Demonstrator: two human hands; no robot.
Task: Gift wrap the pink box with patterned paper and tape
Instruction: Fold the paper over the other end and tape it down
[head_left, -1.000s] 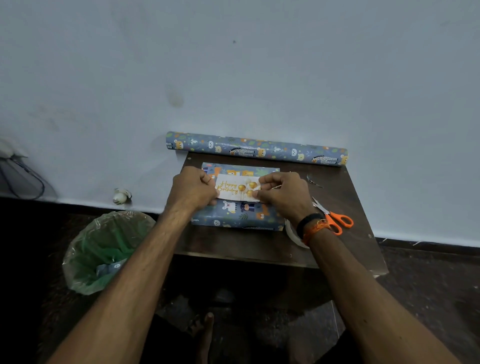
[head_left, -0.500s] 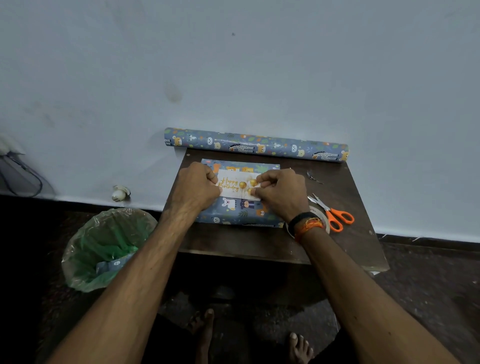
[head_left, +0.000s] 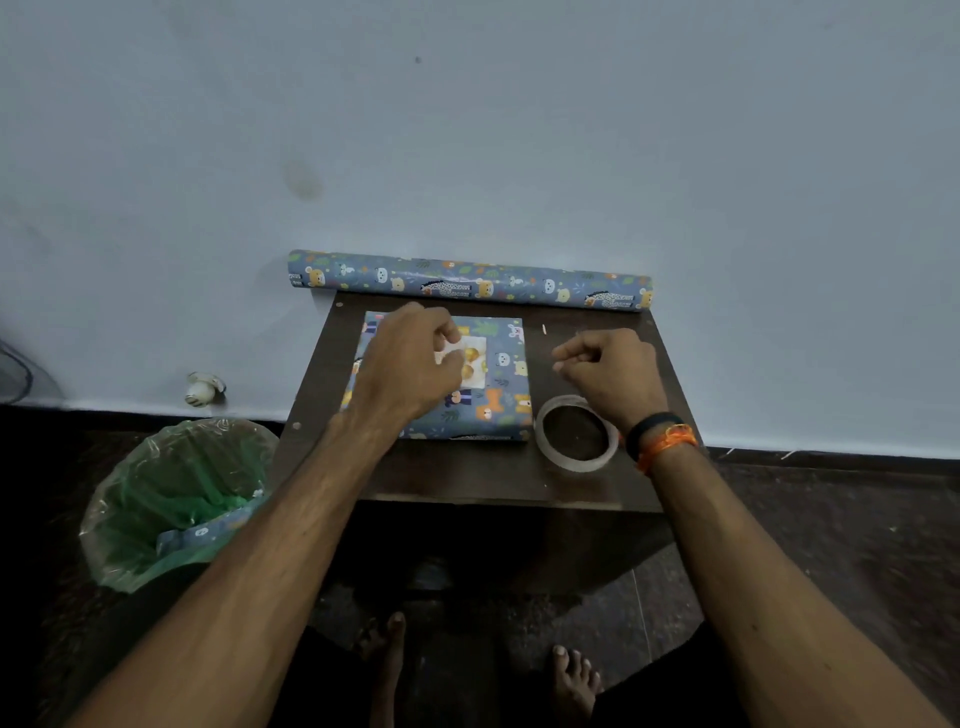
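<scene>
From the head view, the wrapped box (head_left: 488, 410) lies flat on the dark wooden bench (head_left: 467, 478), toward the left half of its top, already covered in blue paper printed with cartoon animals. Its faces sit roughly square to the bench edges, its far edge toward the wall and its near edge toward the person; it looks close to square from here, so I cannot tell which way its long axis runs. On top of it lies a small white card (head_left: 475, 356) with gold balloons, partly hidden by the left hand (head_left: 410, 364), which hovers over the box with its fingers curled in and the fingertips pinched at the card's left edge. The right hand (head_left: 610, 371) is off the box, above the bare bench to its right, fingers curled into a loose fist with thumb and forefinger pressed together; whether something thin is held between them I cannot tell. A black band and an orange band circle that wrist. A roll of clear tape (head_left: 576, 434) lies flat just beside the box's near right corner, under the right wrist. The roll of patterned paper (head_left: 470, 281) lies along the bench's far edge against the wall, its long axis running left to right. A bin with a green liner (head_left: 176, 499) stands on the floor to the left.
</scene>
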